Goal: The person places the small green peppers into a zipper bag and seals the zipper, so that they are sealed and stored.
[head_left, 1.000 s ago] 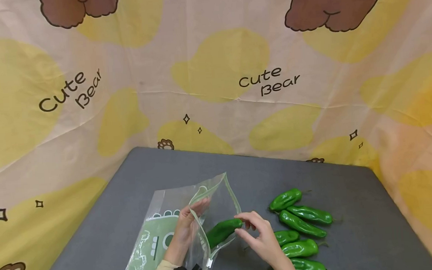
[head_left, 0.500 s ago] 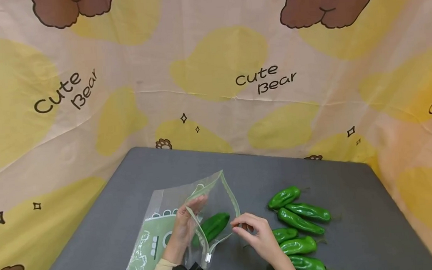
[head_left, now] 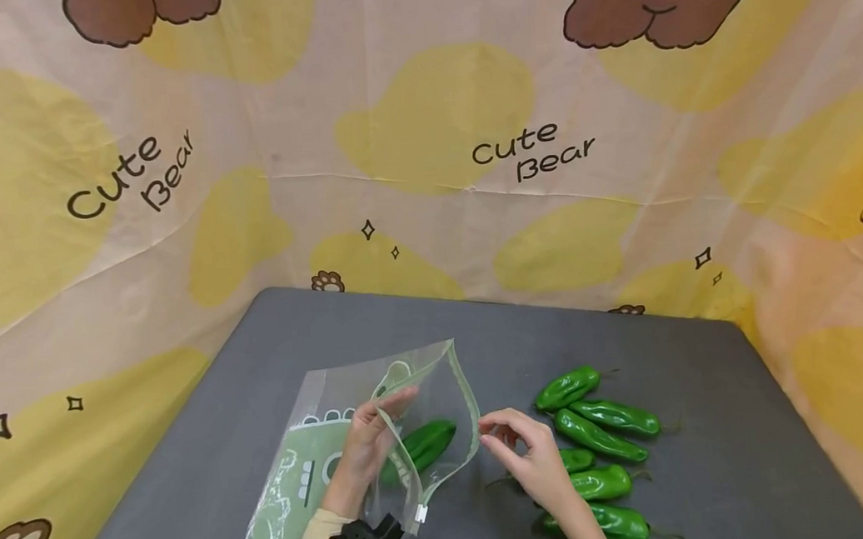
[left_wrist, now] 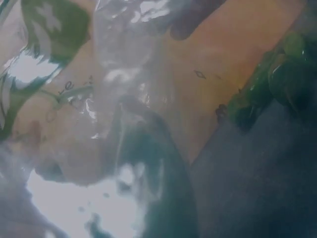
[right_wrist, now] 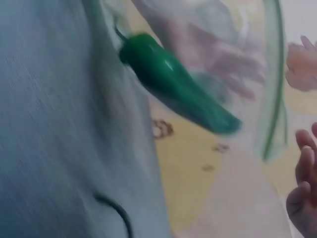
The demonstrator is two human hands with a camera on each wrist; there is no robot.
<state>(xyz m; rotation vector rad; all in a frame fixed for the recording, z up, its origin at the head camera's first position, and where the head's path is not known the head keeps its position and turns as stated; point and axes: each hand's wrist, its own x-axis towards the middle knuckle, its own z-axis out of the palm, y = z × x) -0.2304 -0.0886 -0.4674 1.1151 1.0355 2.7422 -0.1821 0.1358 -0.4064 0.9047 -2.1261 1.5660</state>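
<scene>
While the grey table (head_left: pixel 345 330) carries its weight, the clear bag (head_left: pixel 306 470) slants with its mouth gaping, apparently because the left hand (head_left: pixel 369 445) props that side outward. That hand is spread, fingers extended, supporting rather than clutching. The right hand (head_left: pixel 530 455), loosely curled with thumb and forefinger slightly parted, has hold of nothing, just beside the rim (head_left: pixel 472 396). Loose green peppers (head_left: pixel 601 435) lie near it, presumably for easy reach; one pepper (head_left: pixel 430 443) sits inside the bag.
</scene>
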